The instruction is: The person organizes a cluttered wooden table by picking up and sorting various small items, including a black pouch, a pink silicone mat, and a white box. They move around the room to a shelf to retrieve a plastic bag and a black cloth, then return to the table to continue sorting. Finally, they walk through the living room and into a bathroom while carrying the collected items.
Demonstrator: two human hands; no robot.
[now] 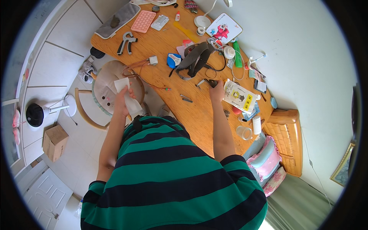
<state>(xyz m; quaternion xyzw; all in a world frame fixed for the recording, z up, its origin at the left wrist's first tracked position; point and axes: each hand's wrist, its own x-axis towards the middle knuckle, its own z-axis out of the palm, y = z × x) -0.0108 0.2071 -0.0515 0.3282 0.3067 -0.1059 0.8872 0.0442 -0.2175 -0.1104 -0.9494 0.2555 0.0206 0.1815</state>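
My left hand (123,97) is closed around a folded white tissue (132,104), held off the table's edge in front of the round chair seat. Over the wooden table, my right hand (217,90) grips a small black object (212,83); its kind is hard to tell. A small metal razor-like tool (200,82) lies just left of it, and whether the two are joined is unclear. Beside my right hand is a printed white and yellow packet (240,96). A dark head strap (194,61) rests farther back, next to a blue and white tape dispenser (174,60).
The wooden table (189,115) carries a hand grip trainer (126,43), a pink silicone tray (143,21), a glass jar (243,132), a white bottle (256,125) and loose cables. Left of it stand a cushioned chair (107,86) and a cardboard box (55,143).
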